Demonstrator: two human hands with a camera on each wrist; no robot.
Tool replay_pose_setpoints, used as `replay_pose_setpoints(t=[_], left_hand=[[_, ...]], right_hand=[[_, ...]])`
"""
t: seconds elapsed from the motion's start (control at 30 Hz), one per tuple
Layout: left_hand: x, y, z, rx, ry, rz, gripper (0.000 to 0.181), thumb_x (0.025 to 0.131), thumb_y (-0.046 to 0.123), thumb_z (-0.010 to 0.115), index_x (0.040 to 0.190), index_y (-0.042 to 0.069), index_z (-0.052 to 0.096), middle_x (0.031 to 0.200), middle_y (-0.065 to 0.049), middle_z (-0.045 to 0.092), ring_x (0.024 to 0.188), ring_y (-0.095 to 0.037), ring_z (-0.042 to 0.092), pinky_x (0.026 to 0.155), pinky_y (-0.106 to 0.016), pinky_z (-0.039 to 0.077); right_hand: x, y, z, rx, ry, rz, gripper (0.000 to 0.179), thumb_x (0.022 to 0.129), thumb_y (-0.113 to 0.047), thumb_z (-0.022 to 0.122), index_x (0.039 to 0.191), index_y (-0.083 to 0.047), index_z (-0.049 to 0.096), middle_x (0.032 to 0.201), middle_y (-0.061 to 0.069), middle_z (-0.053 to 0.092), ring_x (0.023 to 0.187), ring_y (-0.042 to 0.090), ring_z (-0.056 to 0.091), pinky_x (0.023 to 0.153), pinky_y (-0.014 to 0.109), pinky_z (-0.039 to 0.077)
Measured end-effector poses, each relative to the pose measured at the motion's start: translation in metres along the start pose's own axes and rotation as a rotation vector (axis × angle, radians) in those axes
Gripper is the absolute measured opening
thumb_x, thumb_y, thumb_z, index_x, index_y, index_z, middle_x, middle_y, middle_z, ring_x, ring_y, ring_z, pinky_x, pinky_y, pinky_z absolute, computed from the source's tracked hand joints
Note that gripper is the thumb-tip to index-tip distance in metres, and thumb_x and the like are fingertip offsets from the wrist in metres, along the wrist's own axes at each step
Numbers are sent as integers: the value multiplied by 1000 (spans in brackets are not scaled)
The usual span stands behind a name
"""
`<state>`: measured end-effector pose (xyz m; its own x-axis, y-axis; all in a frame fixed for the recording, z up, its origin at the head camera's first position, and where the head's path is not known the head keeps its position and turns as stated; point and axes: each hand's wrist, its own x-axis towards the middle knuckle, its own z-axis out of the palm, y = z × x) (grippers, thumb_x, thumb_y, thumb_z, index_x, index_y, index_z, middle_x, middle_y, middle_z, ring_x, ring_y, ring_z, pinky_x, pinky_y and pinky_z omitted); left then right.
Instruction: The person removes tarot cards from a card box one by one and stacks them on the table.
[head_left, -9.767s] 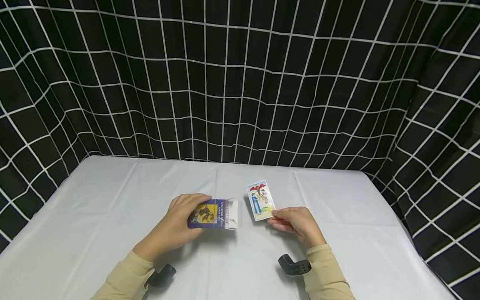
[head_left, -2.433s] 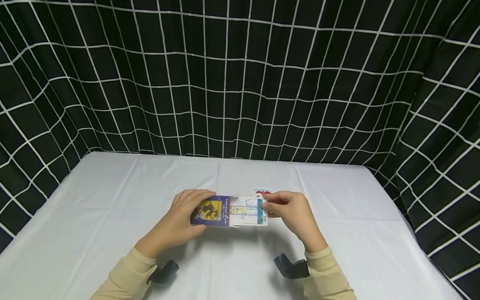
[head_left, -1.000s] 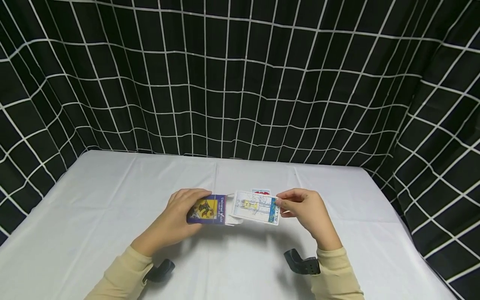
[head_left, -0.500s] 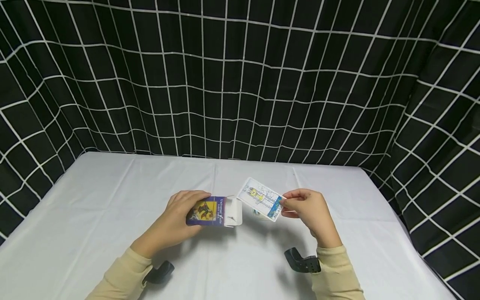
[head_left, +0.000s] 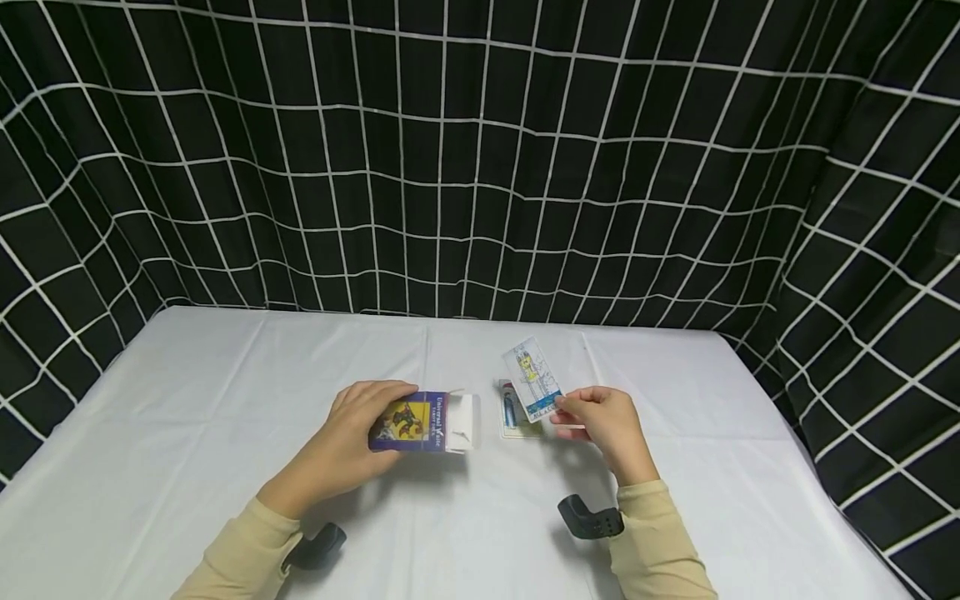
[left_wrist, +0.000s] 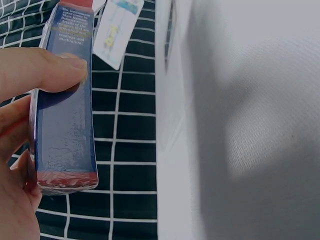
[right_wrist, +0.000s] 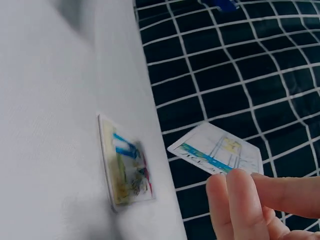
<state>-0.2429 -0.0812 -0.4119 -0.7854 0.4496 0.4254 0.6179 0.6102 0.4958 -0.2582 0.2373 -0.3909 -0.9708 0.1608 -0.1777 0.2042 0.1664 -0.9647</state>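
Observation:
My left hand (head_left: 352, 437) grips a blue tarot card box (head_left: 411, 422), its white end flap (head_left: 462, 423) open toward the right. In the left wrist view the thumb presses the box's narrow blue side (left_wrist: 67, 120). Between thumb and fingers my right hand (head_left: 603, 421) pinches a tarot card (head_left: 532, 379) by its lower right corner; it shows a yellow figure and a blue band. Held above the table, that card partly overlaps a second tarot card (head_left: 514, 417) in the head view. The right wrist view shows the lying card (right_wrist: 131, 170) on the cloth, apart from the held card (right_wrist: 222, 147).
A white cloth (head_left: 225, 400) covers the table. Black curtains with a white grid (head_left: 450, 167) hang behind it and at both sides. Dark wrist devices sit under the left sleeve (head_left: 318, 548) and at the right sleeve (head_left: 588, 518).
The right hand has drawn the card from the box, turned it more upright and carried it over the lying card. The left hand keeps holding the box almost in place.

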Motion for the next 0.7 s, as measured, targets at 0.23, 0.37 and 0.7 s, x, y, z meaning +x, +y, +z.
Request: replay_pose_setpoints(t=[0.23,0.37,0.7], left_hand=[[1,-1,0,5,1,7,73,65,11,77,132,17,48,131,2,53,118,-19,43,105,-43,26],[1,-1,0,6,1,7,73,65,11,77,131,17,48,130,2,53,118,-18,43,105,-43,26],[0,-1,0,4,4,8,72,65,11,77,131,17,49,130,2,53,118,-18,43,104,-43,27]], right_hand=[[6,8,0,59,0,13,25,85,-2,60,102,16,55,73,9,68,62,11,67,61,24,56],[9,13,0,114,-25,46,20,83,1,59,98,14,57,68,8,68,62,13,68,62,24,56],[12,23,5,184,-77,109,21,79,5,61,97,14,57,68,9,68,64,13,69,65,22,55]])
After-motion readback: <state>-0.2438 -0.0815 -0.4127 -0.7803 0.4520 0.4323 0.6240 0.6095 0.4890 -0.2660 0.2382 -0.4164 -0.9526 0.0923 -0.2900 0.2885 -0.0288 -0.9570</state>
